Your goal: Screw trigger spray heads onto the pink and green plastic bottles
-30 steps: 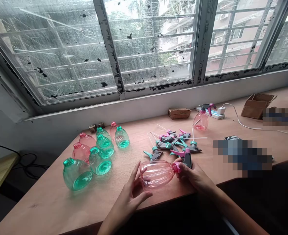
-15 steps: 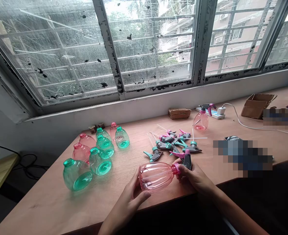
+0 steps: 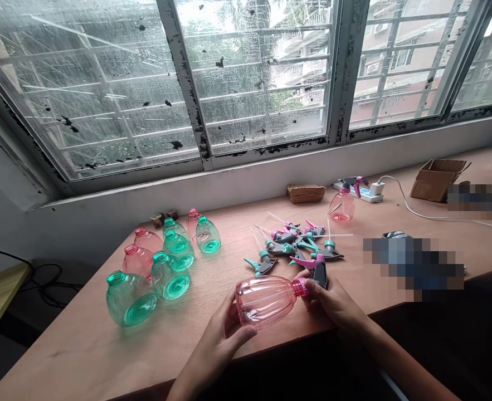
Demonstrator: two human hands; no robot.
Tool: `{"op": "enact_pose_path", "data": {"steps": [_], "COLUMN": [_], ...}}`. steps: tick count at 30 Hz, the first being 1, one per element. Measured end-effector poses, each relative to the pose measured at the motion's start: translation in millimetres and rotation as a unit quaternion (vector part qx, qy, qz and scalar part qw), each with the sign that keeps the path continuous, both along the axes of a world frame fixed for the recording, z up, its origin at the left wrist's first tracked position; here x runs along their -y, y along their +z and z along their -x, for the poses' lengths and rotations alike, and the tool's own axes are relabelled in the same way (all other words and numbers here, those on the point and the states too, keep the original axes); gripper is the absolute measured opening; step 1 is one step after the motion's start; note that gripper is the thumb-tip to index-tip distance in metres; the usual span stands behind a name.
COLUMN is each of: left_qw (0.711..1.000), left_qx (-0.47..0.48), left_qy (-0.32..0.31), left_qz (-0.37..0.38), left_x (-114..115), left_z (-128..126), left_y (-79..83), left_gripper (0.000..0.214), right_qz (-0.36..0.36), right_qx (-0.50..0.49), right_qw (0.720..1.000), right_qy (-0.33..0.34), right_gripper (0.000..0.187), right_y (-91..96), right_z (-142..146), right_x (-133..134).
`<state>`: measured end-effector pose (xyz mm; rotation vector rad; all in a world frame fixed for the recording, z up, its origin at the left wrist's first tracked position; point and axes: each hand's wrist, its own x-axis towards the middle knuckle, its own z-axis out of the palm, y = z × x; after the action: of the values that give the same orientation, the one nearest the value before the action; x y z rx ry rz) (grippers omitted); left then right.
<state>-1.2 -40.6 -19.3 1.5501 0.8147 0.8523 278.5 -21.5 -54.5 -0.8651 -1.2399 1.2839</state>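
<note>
A clear pink spray bottle lies sideways over the table's front edge, its base cupped by the fingers and thumb of my left hand. At its neck, my right hand pinches the pink collar of a grey trigger sprayer with a pink lever. The collar sits at the bottle's mouth; whether its thread has caught cannot be seen. Just beyond my hands lies a pile of loose trigger sprayers, grey with pink or teal parts and thin white tubes.
To the left stand several open green bottles and pink bottles. A pink bottle with sprayer fitted stands at the back, near a power strip with a white cable. Two cardboard boxes and a blurred-out object are farther right.
Both hands keep their hold on the bottle and sprayer in almost the same place. The view has shifted very slightly.
</note>
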Motion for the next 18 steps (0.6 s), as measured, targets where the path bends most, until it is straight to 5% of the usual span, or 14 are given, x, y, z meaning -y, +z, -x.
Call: {"op": "enact_pose_path", "data": {"steps": [18], "left_qw": [0.998], "left_qx": [0.057], "left_qy": [-0.012], "left_qz": [0.029], "left_x": [0.5], "left_z": [1.2], "left_y": [-8.0], "left_gripper": [0.079], "right_qz": [0.003], "right_qx": [-0.004], "right_qw": [1.000], "right_qy": [-0.016], "right_gripper": [0.044], "right_y": [1.3], "right_z": [0.9], "right_x": [1.1]}}
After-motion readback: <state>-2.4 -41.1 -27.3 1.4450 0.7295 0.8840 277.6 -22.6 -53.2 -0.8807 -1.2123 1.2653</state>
